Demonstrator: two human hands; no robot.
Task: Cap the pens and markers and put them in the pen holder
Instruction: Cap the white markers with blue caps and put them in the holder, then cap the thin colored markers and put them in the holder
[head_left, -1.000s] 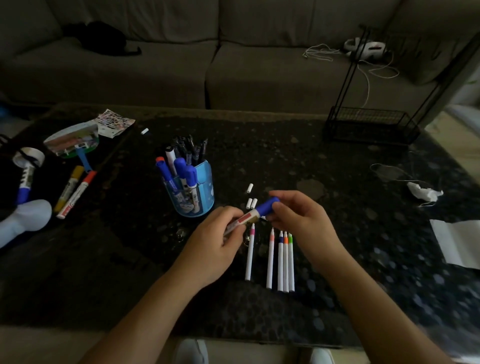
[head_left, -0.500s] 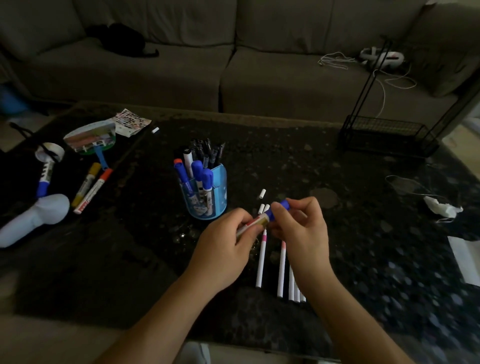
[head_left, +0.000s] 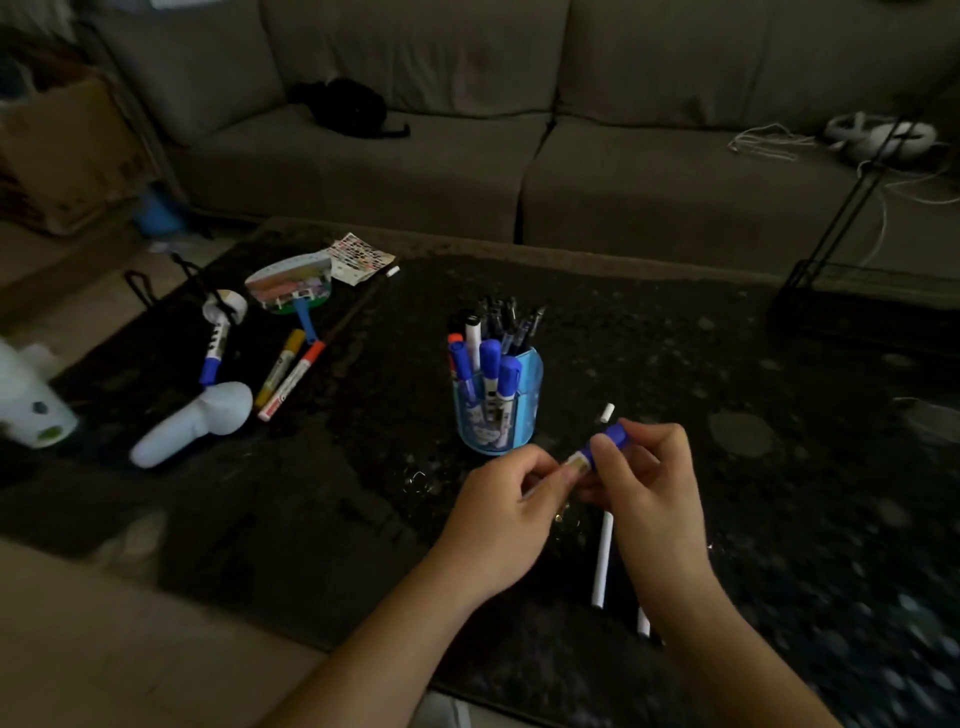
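Observation:
My left hand (head_left: 506, 512) grips the white barrel of a marker (head_left: 582, 460), while my right hand (head_left: 647, 480) pinches its blue cap (head_left: 615, 435) at the far end. Both hands hover just in front of the blue pen holder (head_left: 496, 415), which stands packed with several capped pens and markers. Thin white pens (head_left: 602, 561) lie on the dark table under my right forearm, mostly hidden. A small white cap (head_left: 606, 412) lies beyond my right hand. At the left lie a yellow marker (head_left: 280, 368), an orange marker (head_left: 292, 380) and a blue-capped marker (head_left: 214, 353).
The dark speckled table (head_left: 727, 364) also carries a white handheld fan (head_left: 192, 423), a white cup (head_left: 31, 405), a tape roll (head_left: 228, 304), a small paddle-shaped toy (head_left: 291, 286) and a sticker sheet (head_left: 361, 257). A black wire rack (head_left: 862, 291) stands far right. A grey sofa (head_left: 467, 156) lies behind.
The camera view shifted, so everything slid right and down in frame. My hands stayed together on the marker, with the right fingers moving over the blue cap.

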